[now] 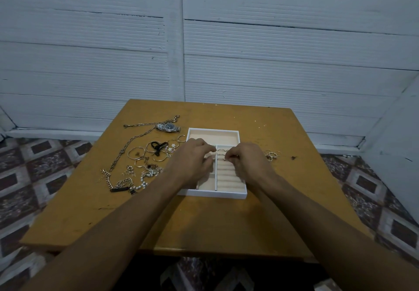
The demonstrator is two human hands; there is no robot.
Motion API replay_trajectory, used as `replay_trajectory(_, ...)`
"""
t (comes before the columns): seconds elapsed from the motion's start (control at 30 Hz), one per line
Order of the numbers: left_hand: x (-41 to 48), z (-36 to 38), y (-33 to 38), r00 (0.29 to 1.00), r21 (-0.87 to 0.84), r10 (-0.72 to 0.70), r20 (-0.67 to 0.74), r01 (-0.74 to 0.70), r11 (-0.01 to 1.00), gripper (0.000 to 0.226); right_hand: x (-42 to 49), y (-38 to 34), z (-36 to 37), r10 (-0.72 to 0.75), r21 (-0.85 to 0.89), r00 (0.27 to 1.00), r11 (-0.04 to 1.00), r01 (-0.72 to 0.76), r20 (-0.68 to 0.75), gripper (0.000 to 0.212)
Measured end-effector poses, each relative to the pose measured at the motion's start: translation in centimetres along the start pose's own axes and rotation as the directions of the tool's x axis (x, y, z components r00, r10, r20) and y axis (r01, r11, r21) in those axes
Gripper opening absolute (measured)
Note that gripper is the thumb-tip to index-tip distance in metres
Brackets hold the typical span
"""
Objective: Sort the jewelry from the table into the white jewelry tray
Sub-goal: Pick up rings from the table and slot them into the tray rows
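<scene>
A white jewelry tray [235, 193] with a beige lining sits at the middle of the wooden table [204, 222]. Both hands are over it. My right hand [247, 161] has its fingers curled at the ring-roll section and pinches a small ring [225, 159] there. My left hand [192, 159] rests on the tray's left compartments with its fingers bent toward the divider. A couple of rings [223, 150] sit in the ring rolls just beyond the fingers. Loose jewelry lies left of the tray: chains [127, 150], hoops [136, 153], a pearl bracelet [140, 185] and a wristwatch [169, 127].
A small cluster of rings [271, 155] lies on the table right of the tray. A dark speck [294, 157] sits further right. A white panelled wall stands behind the table, and patterned floor tiles [34, 177] show on both sides.
</scene>
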State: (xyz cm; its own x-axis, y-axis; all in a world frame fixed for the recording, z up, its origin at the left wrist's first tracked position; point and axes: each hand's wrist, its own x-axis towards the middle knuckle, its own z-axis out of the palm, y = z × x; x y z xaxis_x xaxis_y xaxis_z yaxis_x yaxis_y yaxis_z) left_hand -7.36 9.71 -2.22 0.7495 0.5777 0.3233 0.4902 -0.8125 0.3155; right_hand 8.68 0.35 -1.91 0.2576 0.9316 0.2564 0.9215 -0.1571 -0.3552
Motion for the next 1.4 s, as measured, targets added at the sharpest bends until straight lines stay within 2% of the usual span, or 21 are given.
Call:
replay_trajectory(0.17,0.0,0.1,0.2,1.000,0.000,0.010,-0.006,-0.010,1.000,0.032,-0.1,0.0,-0.2,-0.008,-0.037,0.999,0.999,0.006,-0.033,0.014)
replay_trajectory(0.43,0.0,0.2,0.5,1.000,0.007,0.005,-0.005,-0.005,1.000,0.033,0.3,0.2,-0.4,-0.097,-0.169,0.995,0.981,0.096,0.000,0.019)
replay_trajectory(0.63,0.0,0.1,0.7,1.000,0.012,0.009,-0.007,-0.009,1.000,0.033,0.2,0.5,-0.4,-0.087,-0.159,0.996,0.983,0.087,0.006,0.019)
replay_trajectory(0.8,0.5,0.1,0.9,1.000,0.016,0.015,-0.003,-0.015,1.000,0.032,-0.2,1.2,-1.4,0.015,-0.009,0.999,1.000,-0.015,-0.033,0.021)
replay_trajectory(0.97,2.6,1.1,2.4,0.999,-0.020,0.018,0.028,-0.018,1.000,0.031,-0.4,3.6,-3.2,0.240,0.178,0.970,0.957,-0.229,-0.044,0.020)
replay_trajectory(1.03,3.9,1.9,3.4,0.999,-0.035,0.037,0.040,-0.036,0.999,0.031,-0.7,5.2,-4.0,0.301,0.185,0.954,0.937,-0.296,0.001,0.024)
replay_trajectory(1.17,6.2,3.5,6.0,0.989,0.055,0.007,0.145,-0.015,0.998,0.034,-1.6,8.4,-5.4,0.416,0.187,0.908,0.890,-0.416,0.043,0.027)
replay_trajectory(1.3,7.6,4.9,7.8,0.970,0.113,-0.015,0.243,-0.013,0.994,0.035,-2.9,10.7,-6.0,0.451,0.149,0.891,0.879,-0.453,0.049,0.028)
replay_trajectory(1.4,8.5,5.6,8.7,0.963,0.166,-0.046,0.264,0.001,0.986,0.035,-3.3,11.8,-5.9,0.450,0.125,0.892,0.883,-0.452,0.049,0.027)
